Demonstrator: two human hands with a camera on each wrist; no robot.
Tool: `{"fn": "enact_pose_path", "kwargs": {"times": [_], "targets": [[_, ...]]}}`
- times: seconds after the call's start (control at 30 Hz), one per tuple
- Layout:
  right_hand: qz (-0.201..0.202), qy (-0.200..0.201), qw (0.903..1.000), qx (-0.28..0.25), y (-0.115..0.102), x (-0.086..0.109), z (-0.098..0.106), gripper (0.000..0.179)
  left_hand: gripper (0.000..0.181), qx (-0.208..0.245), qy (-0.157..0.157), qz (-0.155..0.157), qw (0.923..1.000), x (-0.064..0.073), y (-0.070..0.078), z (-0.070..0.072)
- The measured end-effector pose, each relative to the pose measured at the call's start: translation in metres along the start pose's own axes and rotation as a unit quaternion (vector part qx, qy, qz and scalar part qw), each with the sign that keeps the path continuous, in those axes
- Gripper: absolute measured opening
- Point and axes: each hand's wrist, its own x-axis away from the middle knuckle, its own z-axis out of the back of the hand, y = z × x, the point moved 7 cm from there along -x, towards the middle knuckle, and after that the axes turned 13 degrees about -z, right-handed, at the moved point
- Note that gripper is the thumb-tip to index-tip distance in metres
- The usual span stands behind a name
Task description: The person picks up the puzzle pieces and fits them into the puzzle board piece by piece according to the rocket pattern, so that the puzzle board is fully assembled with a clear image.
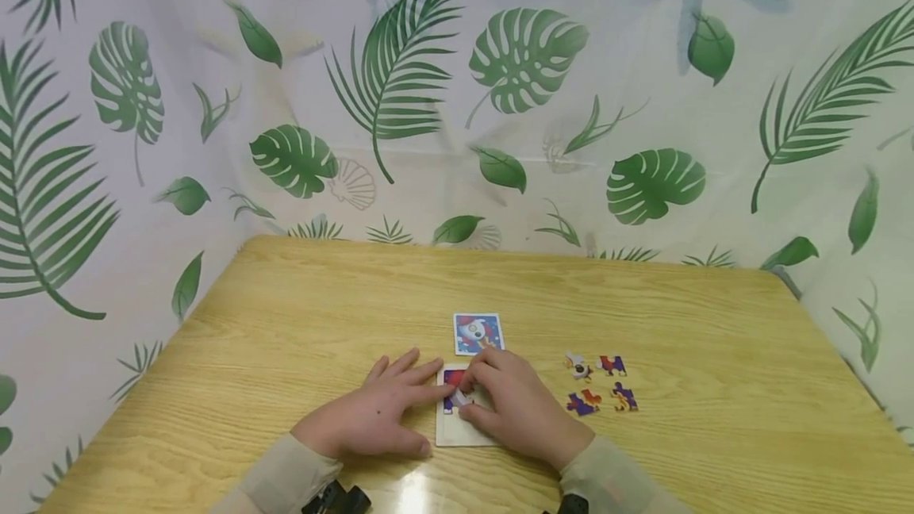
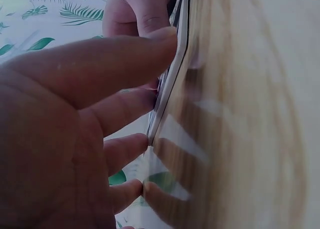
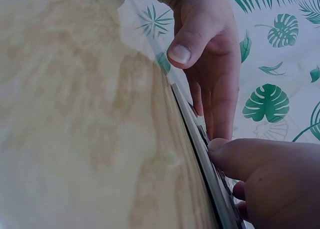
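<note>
1. Two bare hands of a person work close together at a small pale board (image 1: 458, 433), which lies flat on the near part of a wooden table (image 1: 321, 292).
2. The left hand (image 1: 385, 408) is spread wide, palm down; its index finger reaches over the left edge of the board and touches the puzzle there.
3. The right hand (image 1: 517, 407) has bent fingers, and with thumb and index finger it pinches a whitish piece (image 1: 460, 399) over the board. Whether this piece lies fully flat, one cannot tell.
4. In the far left part of the board lies a red and purple section (image 1: 453, 377), partly hidden by the fingers; the near part shows bare surface.
5. Just beyond the board lies a square picture card (image 1: 477, 333) with a white figure on blue.
6. To the right of the right hand, four loose pieces lie apart from the board: a white piece (image 1: 577, 368) far left, a red piece (image 1: 612, 365) far right, an orange and purple piece (image 1: 584, 401) near left, and a dark purple piece (image 1: 624, 397) near right.
7. Behind the table hangs a white cloth (image 1: 421, 197) with green leaves.
</note>
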Motion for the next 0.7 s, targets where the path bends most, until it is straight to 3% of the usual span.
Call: {"fn": "enact_pose_path", "kwargs": {"times": [0.7], "targets": [[-0.001, 0.001, 1.0000, 0.002, 0.0022, 0.0002, -0.0009, 0.017, 0.070, -0.018, 0.000, 0.002, 0.9998, -0.0003, 0.0018, -0.0008]]}}
